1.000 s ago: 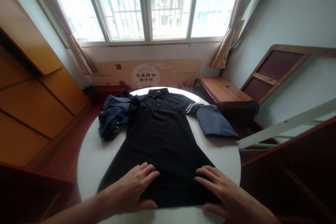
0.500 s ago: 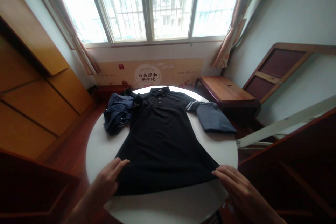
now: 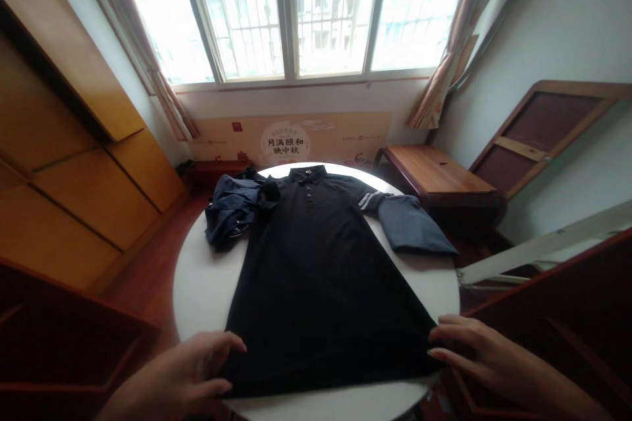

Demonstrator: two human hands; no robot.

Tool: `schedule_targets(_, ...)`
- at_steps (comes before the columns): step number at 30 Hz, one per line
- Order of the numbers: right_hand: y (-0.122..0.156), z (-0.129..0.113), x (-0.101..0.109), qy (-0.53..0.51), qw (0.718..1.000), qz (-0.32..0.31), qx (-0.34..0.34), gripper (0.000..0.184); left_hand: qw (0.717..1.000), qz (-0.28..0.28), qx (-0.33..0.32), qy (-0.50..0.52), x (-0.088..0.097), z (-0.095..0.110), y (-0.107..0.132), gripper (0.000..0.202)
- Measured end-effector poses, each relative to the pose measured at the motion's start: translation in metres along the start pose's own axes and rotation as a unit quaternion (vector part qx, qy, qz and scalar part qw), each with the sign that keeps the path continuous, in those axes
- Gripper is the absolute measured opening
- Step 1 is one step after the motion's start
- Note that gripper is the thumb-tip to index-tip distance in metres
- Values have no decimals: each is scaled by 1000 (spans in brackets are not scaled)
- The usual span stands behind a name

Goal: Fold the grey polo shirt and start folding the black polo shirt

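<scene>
A black polo shirt with a collar and buttons lies spread out on a round white table, its hem towards me. Two pale stripes cross its right-hand sleeve. My left hand is at the left hem corner, thumb and fingers apart, fingertips resting on the cloth. At the opposite corner, my right hand pinches the shirt's edge between thumb and fingers. The hem looks straight and flat between both hands.
Crumpled dark blue clothing lies left of the shirt. On the right sits a folded grey-blue garment, touching the striped sleeve. Beyond the table are a wooden side table and a window; wooden cabinets line the left.
Both hands have moved towards me and the shirt's hem has come with them, so the cloth lies longer and smoother. The left thumb and fingers have spread apart. The view has shifted slightly.
</scene>
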State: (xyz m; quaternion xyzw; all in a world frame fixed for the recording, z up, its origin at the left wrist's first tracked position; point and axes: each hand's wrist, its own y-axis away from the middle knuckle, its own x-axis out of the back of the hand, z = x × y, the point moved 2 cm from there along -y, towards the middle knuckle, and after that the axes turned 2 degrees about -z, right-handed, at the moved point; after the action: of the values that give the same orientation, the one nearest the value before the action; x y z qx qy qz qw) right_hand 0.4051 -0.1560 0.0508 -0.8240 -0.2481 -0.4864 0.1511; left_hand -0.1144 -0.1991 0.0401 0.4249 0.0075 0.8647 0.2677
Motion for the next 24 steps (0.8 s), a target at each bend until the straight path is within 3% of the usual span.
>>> schedule_targets(2,-25,-17,15,18,1000,20,2,31,999,8,-32,-32,19,7,-26,31)
schedule_targets(4,-62,-38,28,40,998,43,27,33,993,60,-75,-75,44,16,-67,23)
schedule_targets(7,-134,-68,30,41,994,-16,103,31,967,173,-99,-160,83,24,-147,28)
schedule_targets(9,-186,-81,17,45,985,-92,138,27,945,224,-75,-226,102,22,-203,33)
schedule_targets(10,-210,-83,7,67,982,-107,142,23,936,238,-46,-253,108,19,-230,45)
schedule_targets(12,-250,-80,-12,131,981,-97,109,19,928,270,39,-254,118,10,-274,66)
schedule_targets(14,-274,-71,-31,162,982,-66,72,21,922,301,98,-223,126,0,-304,62)
schedule_targets(17,-283,-59,-50,172,984,-13,40,32,908,352,141,-177,143,-13,-325,31)
schedule_targets(21,-276,-51,-61,166,985,23,47,33,858,451,220,-105,183,-37,-317,41)
schedule_targets(24,-277,-48,-63,155,986,27,58,32,837,483,250,-58,205,-58,-295,40)
